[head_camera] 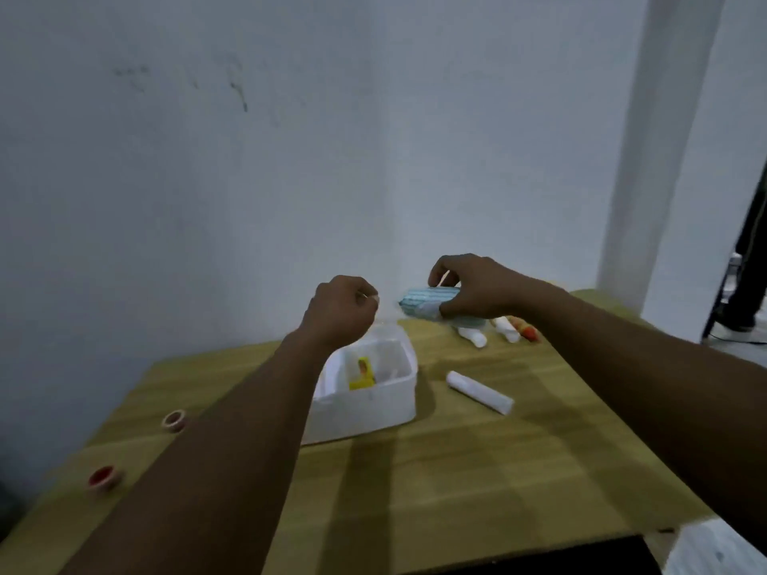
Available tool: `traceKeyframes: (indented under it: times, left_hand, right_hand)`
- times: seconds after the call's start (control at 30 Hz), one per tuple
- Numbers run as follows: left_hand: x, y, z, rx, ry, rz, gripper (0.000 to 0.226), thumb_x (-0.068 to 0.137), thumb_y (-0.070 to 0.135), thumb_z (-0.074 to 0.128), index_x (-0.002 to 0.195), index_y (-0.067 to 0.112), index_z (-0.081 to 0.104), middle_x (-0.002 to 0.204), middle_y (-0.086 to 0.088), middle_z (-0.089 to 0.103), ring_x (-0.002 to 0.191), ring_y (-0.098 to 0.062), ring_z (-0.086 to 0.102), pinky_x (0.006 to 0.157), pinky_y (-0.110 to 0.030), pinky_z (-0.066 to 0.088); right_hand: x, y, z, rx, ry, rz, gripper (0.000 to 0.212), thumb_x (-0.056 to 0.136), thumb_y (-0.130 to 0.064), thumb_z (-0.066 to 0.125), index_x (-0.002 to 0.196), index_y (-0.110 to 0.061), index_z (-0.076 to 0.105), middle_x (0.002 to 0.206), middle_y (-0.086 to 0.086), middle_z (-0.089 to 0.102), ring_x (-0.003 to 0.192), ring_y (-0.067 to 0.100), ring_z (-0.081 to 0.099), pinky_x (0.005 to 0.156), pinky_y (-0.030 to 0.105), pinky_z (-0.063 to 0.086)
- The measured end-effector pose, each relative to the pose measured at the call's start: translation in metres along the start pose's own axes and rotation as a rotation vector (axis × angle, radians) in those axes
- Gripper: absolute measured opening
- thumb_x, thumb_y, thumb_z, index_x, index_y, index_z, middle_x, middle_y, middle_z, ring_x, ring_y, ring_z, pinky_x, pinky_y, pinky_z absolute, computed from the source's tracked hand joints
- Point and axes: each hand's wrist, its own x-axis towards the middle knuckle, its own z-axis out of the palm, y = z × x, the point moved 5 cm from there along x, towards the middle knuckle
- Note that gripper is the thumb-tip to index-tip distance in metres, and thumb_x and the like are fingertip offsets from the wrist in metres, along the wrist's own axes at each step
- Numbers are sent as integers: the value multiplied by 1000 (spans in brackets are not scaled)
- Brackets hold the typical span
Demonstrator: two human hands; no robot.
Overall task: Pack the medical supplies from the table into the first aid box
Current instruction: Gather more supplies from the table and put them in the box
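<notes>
Pale blue, pleated material identifies the face masks (429,301), a folded stack held in the right hand (473,290) above the far side of the desk (456,471). The fingers (436,271) are clamped over its top with the thumb beneath, probably to keep the loose layers together. The left hand (342,311) hovers just left of the stack, over the first aid box (369,402); its fingers are curled narrow, pinching at what may be a thin cord, though blur prevents confirmation. The box stands open at mid-desk and holds a yellow packet (362,373). Unpacked items remain: a white roll (479,392) right of the box, white bottles (473,336) and an orange-tipped item (525,329) far right, two tape rings (175,421) near left. Packing is judged to be at an early stage.
</notes>
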Motion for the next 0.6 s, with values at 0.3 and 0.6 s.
traceKeyframes:
  times: [0.3,0.6]
  left_hand:
    - [-44,-102,-28,48,53,-178,32,93,38,62,120,22,69,123,-2,69,112,-19,62,88,-26,42]
    - [-55,-118,4,-32,114,-225,36,96,36,61,129,23,62,137,-3,54,121,-21,54,91,-27,40]
  right_hand:
    - [24,-85,81,-361,-385,-150,38,81,-24,73,119,-27,70,117,-2,63,97,16,56,78,28,48]
    - [42,-71,119,-256,-449,-117,21,80,-26,77,98,-24,67,109,-3,63,98,19,61,81,30,52]
